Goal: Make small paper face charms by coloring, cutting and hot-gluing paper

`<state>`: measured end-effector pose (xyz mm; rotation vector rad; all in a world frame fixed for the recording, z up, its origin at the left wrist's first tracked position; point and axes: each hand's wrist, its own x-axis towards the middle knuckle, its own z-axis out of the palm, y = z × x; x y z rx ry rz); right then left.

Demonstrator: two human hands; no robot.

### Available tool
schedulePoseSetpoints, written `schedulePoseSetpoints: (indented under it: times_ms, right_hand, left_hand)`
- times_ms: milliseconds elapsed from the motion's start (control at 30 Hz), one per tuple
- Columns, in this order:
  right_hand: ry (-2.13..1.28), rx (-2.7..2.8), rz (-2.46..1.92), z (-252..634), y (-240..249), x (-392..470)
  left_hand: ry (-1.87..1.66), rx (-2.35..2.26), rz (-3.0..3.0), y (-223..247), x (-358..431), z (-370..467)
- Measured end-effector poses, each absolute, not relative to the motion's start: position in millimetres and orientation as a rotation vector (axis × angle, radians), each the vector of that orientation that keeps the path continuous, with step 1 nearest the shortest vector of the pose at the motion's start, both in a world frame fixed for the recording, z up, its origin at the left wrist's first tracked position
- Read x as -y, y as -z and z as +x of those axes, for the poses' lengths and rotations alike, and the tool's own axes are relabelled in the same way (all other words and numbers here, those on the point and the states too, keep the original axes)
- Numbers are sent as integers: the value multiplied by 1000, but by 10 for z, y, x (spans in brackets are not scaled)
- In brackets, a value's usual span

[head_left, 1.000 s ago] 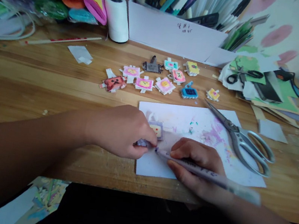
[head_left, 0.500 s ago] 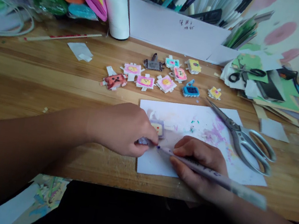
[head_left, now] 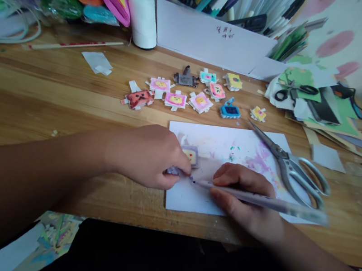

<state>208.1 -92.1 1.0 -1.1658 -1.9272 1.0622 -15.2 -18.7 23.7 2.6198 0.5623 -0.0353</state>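
Observation:
My left hand (head_left: pixel 153 156) is closed in a pinch over a small purple-edged paper figure (head_left: pixel 191 156), which has a cream middle with red dots. Part of the figure is hidden behind my fingers. A light purple marker (head_left: pixel 280 205) lies nearly level in my right hand (head_left: pixel 251 188), gripped between thumb and fingers. Its dark tip is close to my left fingertips; I cannot tell whether it touches the figure. Both hands are over a white sheet (head_left: pixel 198 202) with purple and green colour stains.
Silver scissors (head_left: pixel 288 161) lie across the sheet's right side. Behind it are several small coloured paper figures (head_left: pixel 175 100). A white pen box (head_left: pixel 213 37) and a thread spool (head_left: pixel 144 20) stand at the back. Black-handled scissors (head_left: pixel 282 94) rest on a paper pile at right.
The marker's rear end has swung upward, making it more level, and my right hand has turned with it. My left hand stays in place on the paper figure.

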Motion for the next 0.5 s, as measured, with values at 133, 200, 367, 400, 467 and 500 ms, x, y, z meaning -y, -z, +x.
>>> schedulePoseSetpoints:
  times_ms: [133, 200, 367, 400, 467, 500]
  right_hand:
    - [-1098, 1930, -1131, 2072, 14, 915]
    - [-1155, 1771, -1105, 2085, 40, 916]
    - [-1204, 1341, -1155, 2084, 53, 938]
    - [-1187, 1379, -1179, 2066, 36, 944]
    - [-1129, 1515, -1182, 2014, -4, 952]
    - [-1101, 1580, -1163, 1984, -22, 954]
  left_hand:
    - [42, -567, 2607, -248, 189, -149]
    - [31, -552, 2594, -259, 187, -161]
    - [-239, -461, 2456, -349, 162, -246]
    - [-244, -455, 2439, -370, 153, -263]
    - [-180, -457, 2447, -395, 135, -282]
    - [-136, -459, 2464, -395, 127, -283]
